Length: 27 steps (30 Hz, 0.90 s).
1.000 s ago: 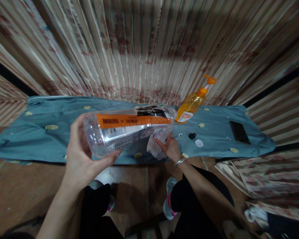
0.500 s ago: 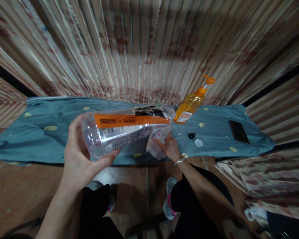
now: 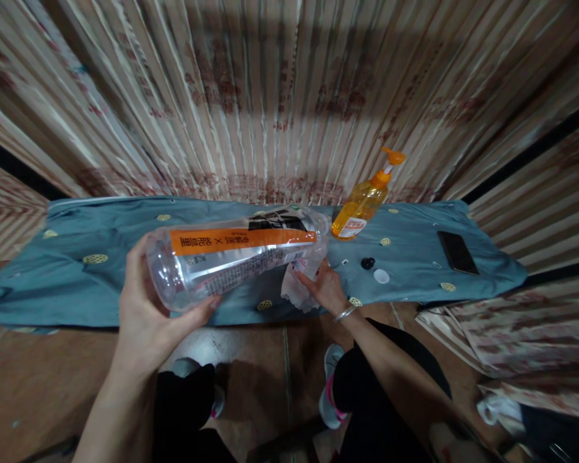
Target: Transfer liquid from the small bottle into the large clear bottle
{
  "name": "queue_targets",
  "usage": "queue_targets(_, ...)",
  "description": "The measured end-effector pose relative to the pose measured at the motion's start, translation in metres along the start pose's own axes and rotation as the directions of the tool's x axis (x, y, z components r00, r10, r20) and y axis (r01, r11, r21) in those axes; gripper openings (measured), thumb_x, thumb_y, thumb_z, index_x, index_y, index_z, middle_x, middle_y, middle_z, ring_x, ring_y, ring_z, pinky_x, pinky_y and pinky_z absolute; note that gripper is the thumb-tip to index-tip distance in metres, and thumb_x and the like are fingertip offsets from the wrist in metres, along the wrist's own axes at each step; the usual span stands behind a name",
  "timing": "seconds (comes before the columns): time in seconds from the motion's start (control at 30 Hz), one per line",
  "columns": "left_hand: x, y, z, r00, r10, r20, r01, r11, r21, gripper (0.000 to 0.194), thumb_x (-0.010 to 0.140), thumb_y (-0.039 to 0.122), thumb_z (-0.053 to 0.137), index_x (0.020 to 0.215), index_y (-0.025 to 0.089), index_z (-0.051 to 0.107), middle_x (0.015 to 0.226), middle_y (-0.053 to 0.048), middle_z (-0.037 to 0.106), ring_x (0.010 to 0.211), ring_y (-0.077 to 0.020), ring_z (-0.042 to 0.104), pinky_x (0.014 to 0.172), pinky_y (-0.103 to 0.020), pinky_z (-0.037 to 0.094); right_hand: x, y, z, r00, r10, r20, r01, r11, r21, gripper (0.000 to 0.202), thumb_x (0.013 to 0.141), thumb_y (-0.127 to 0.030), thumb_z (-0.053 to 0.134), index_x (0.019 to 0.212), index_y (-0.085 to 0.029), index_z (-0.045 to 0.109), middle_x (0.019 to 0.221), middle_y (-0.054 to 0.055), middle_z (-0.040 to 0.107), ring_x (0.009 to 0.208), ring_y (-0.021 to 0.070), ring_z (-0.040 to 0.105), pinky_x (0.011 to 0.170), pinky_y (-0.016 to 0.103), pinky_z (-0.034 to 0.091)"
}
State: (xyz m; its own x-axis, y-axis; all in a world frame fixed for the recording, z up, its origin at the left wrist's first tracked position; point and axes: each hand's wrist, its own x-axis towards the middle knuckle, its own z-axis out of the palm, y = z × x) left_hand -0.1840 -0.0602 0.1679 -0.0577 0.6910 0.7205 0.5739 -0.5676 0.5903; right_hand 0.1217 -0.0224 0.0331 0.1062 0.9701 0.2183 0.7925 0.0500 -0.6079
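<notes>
A large clear plastic bottle (image 3: 236, 257) with an orange, silver and black label lies sideways in the air above the cloth-covered table. Its base end is in my left hand (image 3: 149, 308), with the thumb along the near side and the fingers wrapped behind it. At the bottle's right end, my right hand (image 3: 325, 287) pinches a crumpled white tissue (image 3: 299, 289) against or close beside the bottle. Part of the tissue hangs below the bottle. A silver bracelet circles the right wrist.
On the teal cloth (image 3: 96, 283), an orange pump bottle (image 3: 361, 209) stands behind my right hand. A black cap (image 3: 367, 263), a white disc (image 3: 381, 276) and a dark phone (image 3: 457, 252) lie to the right. A pleated curtain (image 3: 270, 96) hangs behind.
The view has shifted slightly, so the table things appear a little further left. Both hands keep their holds on the bottle and tissue.
</notes>
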Motion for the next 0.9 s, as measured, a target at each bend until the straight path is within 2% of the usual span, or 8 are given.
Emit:
queue_targets(0.2, -0.0003, -0.0028, -0.0018, 0.998, -0.048, 0.032, 0.048, 0.999, -0.001, 0.104, 0.059, 0.058, 0.093, 0.147, 0.017, 0.056, 0.134, -0.016, 0.069, 0.119, -0.0339, 0.071, 0.097, -0.052, 0.064, 0.0025, 0.0045, 0.0041, 0.999, 0.034, 0.009, -0.034, 0.999, -0.018, 0.065, 0.089, -0.066, 0.065, 0.125, -0.012, 0.059, 0.097, 0.016, 0.079, 0.085, 0.0325, 0.078, 0.075, 0.039, 0.059)
queue_targets(0.4, -0.0014, -0.0048, -0.0024, 0.987, -0.156, 0.029, 0.157, 0.987, -0.035, 0.107, 0.055, 0.059, 0.094, 0.145, 0.015, 0.058, 0.135, -0.020, 0.068, 0.122, -0.0415, 0.068, 0.103, -0.066, 0.057, 0.0019, 0.0054, 0.0032, 0.998, 0.056, 0.019, -0.056, 0.998, -0.016, 0.062, 0.088, -0.063, 0.068, 0.123, -0.012, 0.059, 0.094, 0.016, 0.079, 0.086, 0.0337, 0.078, 0.075, 0.039, 0.059)
queue_targets(0.67, 0.0015, -0.0023, -0.0042, 0.964, -0.265, 0.028, 0.266, 0.962, -0.052, 0.108, 0.047, 0.054, 0.095, 0.141, 0.014, 0.060, 0.136, -0.023, 0.066, 0.126, -0.0485, 0.065, 0.107, -0.076, 0.049, 0.0022, 0.0043, 0.0036, 0.997, 0.069, 0.040, -0.070, 0.997, 0.013, 0.061, 0.087, -0.055, 0.071, 0.126, -0.010, 0.057, 0.102, 0.018, 0.080, 0.094, 0.0349, 0.079, 0.079, 0.041, 0.060)
queue_targets(0.9, 0.0058, -0.0009, -0.0079, 0.905, -0.418, 0.079, 0.425, 0.896, -0.131, 0.111, 0.043, 0.046, 0.096, 0.143, 0.014, 0.059, 0.140, -0.020, 0.065, 0.132, -0.0473, 0.062, 0.114, -0.069, 0.047, 0.0018, 0.0049, 0.0057, 0.999, 0.035, 0.018, -0.034, 0.999, -0.006, 0.058, 0.088, -0.056, 0.069, 0.126, -0.014, 0.057, 0.097, 0.014, 0.080, 0.086, 0.0320, 0.079, 0.073, 0.039, 0.059)
